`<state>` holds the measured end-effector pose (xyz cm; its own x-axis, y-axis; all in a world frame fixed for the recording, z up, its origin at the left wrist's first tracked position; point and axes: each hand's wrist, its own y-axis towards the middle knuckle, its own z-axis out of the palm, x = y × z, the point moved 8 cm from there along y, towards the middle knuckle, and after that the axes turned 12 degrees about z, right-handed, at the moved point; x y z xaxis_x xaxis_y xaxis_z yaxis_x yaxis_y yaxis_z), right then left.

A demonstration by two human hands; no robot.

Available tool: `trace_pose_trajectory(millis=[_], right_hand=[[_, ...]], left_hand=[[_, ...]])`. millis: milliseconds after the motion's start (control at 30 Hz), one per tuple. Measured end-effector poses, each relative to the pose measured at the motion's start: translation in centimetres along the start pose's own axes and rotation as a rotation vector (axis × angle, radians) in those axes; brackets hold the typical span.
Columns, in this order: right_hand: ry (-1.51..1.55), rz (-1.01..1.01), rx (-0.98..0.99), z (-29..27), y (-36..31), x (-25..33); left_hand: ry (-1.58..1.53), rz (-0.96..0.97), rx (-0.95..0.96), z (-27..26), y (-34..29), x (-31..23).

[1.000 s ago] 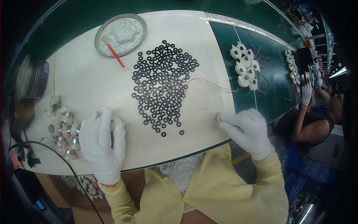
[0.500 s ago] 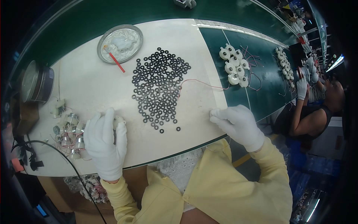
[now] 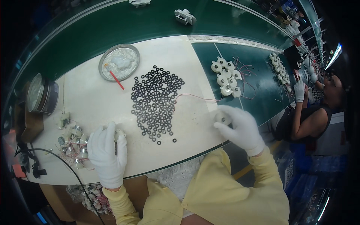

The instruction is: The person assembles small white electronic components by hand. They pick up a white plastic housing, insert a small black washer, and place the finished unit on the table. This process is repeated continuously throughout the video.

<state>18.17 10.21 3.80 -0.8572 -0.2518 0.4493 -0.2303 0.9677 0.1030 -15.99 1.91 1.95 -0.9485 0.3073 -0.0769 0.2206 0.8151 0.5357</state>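
My left hand [image 3: 106, 155], in a white glove, is closed round a small whitish part [image 3: 119, 133] mostly hidden by its fingers, low over the white tabletop. At the table's right front edge, my gloved right hand [image 3: 242, 129] pinches a round white motor housing [image 3: 224, 119] with a darker centre; motion blurs it slightly. Many black rings [image 3: 155, 97] lie spread between the hands. Left of my left hand is a jumble of small silver motors [image 3: 73, 146] with pink wires. Several white motor housings [image 3: 227, 77] stand grouped on the green surface at right, pink wires trailing.
A round metal dish [image 3: 119, 62] of white paste holds a red stick [image 3: 117, 80]. A large tin [image 3: 43, 93] stands at far left, a black cable [image 3: 62, 155] nearer. White parts [image 3: 185, 17] sit on the green belt behind. At right, a co-worker [image 3: 313, 116] handles parts.
The head view has shifted, so the table sits lower. My right hand has turned and its fingers have spread round the housing, which now shows. My left hand keeps its hold.
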Motion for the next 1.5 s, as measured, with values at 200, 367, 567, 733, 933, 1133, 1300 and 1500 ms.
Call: trace_pose_trajectory(millis=[200,367,567,733,933,1133,1300,1500], right_hand=[[-0.003,0.214,-0.131,-6.0,3.4,-8.4],[0.114,0.217,0.058,-4.9,5.2,-12.8],[0.311,0.174,0.045,-4.0,5.8,-13.5],[0.262,0.156,-0.047,-4.1,5.9,-14.3],[0.043,0.020,-0.316,-6.7,4.3,-9.5],[0.411,-0.217,-0.153,-1.3,-1.1,4.7],[0.591,-0.694,0.381,4.8,-1.4,15.9],[0.560,-0.562,0.185,6.0,-1.5,16.8]], left_hand=[[-0.007,0.010,0.018,0.1,-0.1,0.2],[-0.005,0.012,0.027,0.2,0.3,0.0],[0.000,0.007,0.080,0.4,0.3,-0.1],[0.010,0.029,0.134,1.0,0.6,-0.4],[0.057,0.038,0.099,-0.6,-0.8,-0.2],[-0.339,0.007,0.042,-5.6,0.7,-3.7],[-0.262,0.103,-0.009,-6.6,2.6,-6.5],[-0.225,0.031,-0.199,-5.2,1.9,-7.6]])
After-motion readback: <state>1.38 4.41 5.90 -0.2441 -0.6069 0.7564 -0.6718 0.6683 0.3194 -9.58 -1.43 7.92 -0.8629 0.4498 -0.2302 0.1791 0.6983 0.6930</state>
